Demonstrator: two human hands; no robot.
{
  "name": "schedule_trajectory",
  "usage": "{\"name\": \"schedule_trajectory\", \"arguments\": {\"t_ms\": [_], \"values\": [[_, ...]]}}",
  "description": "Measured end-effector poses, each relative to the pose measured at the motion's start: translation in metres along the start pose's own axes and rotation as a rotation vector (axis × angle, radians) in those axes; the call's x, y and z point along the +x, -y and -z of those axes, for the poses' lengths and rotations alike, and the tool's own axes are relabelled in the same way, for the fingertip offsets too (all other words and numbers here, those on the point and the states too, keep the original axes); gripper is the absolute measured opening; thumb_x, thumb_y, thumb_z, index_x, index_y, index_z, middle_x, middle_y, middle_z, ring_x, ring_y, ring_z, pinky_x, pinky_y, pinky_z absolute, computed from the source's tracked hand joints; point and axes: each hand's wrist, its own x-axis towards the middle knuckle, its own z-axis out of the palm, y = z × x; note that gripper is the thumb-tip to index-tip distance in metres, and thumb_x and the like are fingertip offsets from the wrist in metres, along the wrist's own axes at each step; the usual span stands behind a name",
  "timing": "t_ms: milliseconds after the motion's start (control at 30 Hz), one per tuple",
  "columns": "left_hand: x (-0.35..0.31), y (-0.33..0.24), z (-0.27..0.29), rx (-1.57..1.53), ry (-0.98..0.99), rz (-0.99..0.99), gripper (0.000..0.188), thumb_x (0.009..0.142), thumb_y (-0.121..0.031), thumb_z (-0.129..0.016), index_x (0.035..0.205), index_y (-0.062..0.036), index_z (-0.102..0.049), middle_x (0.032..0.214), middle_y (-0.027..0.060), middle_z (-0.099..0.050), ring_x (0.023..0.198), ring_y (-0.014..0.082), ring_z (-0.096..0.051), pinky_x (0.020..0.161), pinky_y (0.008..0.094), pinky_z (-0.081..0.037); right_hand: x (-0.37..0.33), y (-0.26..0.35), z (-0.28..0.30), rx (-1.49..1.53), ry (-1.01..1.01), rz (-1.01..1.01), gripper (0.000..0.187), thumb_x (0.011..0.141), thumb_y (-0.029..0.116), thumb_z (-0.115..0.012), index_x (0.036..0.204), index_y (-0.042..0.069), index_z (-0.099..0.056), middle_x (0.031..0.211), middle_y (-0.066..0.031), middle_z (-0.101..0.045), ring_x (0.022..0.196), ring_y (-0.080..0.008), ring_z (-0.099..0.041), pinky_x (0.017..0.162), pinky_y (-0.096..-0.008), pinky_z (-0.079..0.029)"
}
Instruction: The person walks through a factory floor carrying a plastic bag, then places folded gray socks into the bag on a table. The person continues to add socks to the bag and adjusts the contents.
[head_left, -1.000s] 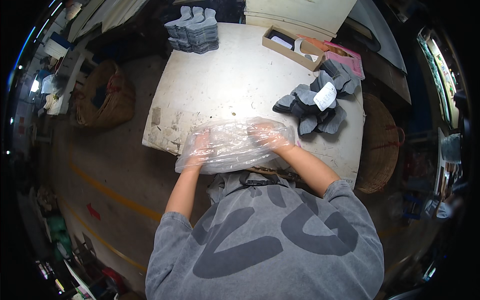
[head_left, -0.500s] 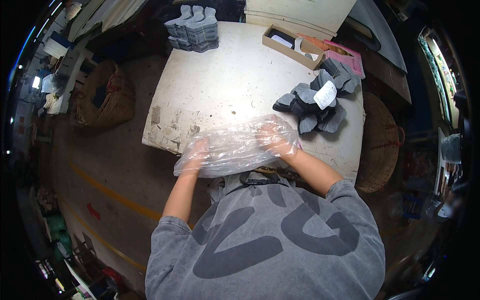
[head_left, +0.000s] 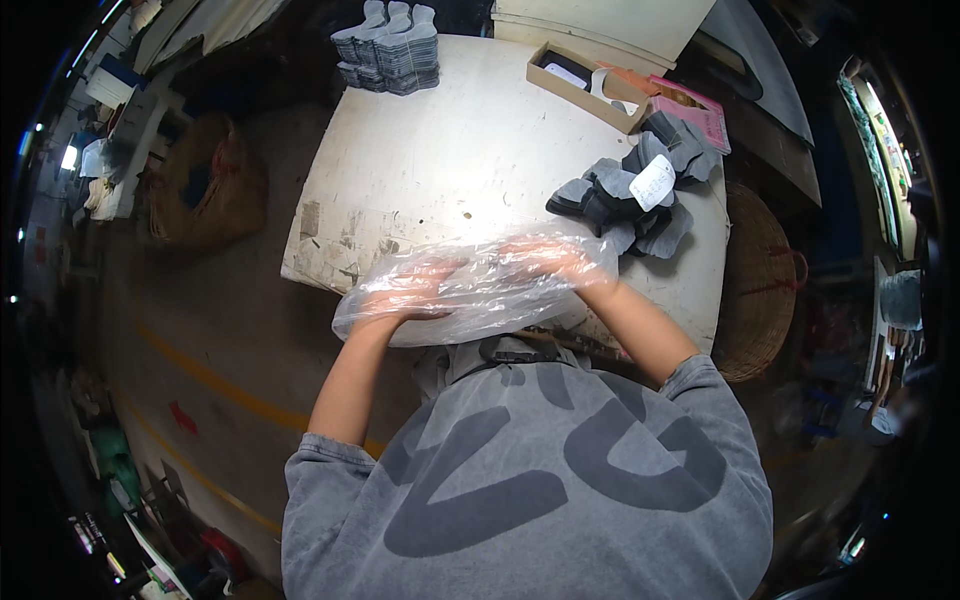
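Loosely, the left hand [head_left: 425,280] and right hand [head_left: 550,256] were covered by a clear plastic bag [head_left: 475,312] at the table [head_left: 430,150]. How narrow either grip was could not be told.

The desk [head_left: 430,150] glows near white at its middle; left of it, the floor [head_left: 235,325] is dim, the basket [head_left: 180,215] blurred; glare streaks the bag [head_left: 475,305] at the desk's near edge
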Motion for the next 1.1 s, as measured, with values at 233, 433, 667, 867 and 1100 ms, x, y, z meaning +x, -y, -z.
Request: {"name": "schedule_trajectory", "arguments": {"t_ms": [233,433,667,867,1100], "values": [[0.037,-0.038,-0.049,-0.070,0.236,0.121,0.057,0.083,-0.020,-0.065,0.138,-0.0122,-0.059,0.119,0.0226,-0.068,0.117,0.0379,-0.063,0.100,0.0466,-0.051,0.054,-0.020,0.028,-0.453,0.237,-0.126,0.050,0.096,0.027,-0.057,0.139,0.002,-0.058,0.141,-0.0146,-0.060,0.130,-0.0257,-0.055,0.115,-0.0343,-0.039],[0.022,-0.015,-0.084,-0.169,0.410,0.056,0.032,0.074,-0.012,-0.059,0.101,-0.0063,-0.075,0.097,0.0225,-0.073,0.091,0.0389,-0.068,0.082,0.0457,-0.054,0.038,-0.021,0.031,-0.228,0.191,-0.254,0.043,0.095,0.020,-0.049,0.132,0.005,-0.063,0.145,-0.0159,-0.057,0.139,-0.0243,-0.049,0.118,-0.0353,-0.035],[0.018,-0.015,-0.049,-0.031,0.129,0.060,0.031,0.076,-0.020,-0.062,0.101,-0.0074,-0.074,0.098,0.0206,-0.073,0.091,0.0363,-0.069,0.081,0.0439,-0.055,0.027,0.006,0.002,-0.802,0.473,-0.604,0.035,0.090,0.023,-0.057,0.117,0.007,-0.071,0.120,-0.0193,-0.071,0.116,-0.0315,-0.066,0.104,-0.0427,-0.048],[-0.002,0.043,-0.035,-0.654,-0.021,0.094,0.050,0.100,-0.041,-0.053,0.126,-0.0004,-0.066,0.119,0.0167,-0.070,0.112,0.0281,-0.064,0.103,0.0372,-0.048,0.064,0.019,0.041,-0.742,0.711,-0.417,0.053,0.092,0.049,-0.056,0.125,0.010,-0.069,0.126,-0.0147,-0.070,0.112,-0.0302,-0.065,0.100,-0.0376,-0.049],[0.009,0.067,0.012,-0.885,0.152,0.341,0.027,0.098,-0.027,-0.055,0.088,-0.0046,-0.066,0.087,0.0034,-0.062,0.080,0.0154,-0.055,0.074,0.0360,-0.048,0.061,0.093,0.060,0.010,0.287,-0.618,0.065,0.091,0.053,-0.069,0.135,0.006,-0.066,0.139,-0.0156,-0.063,0.126,-0.0270,-0.059,0.107,-0.0375,-0.043]]}}
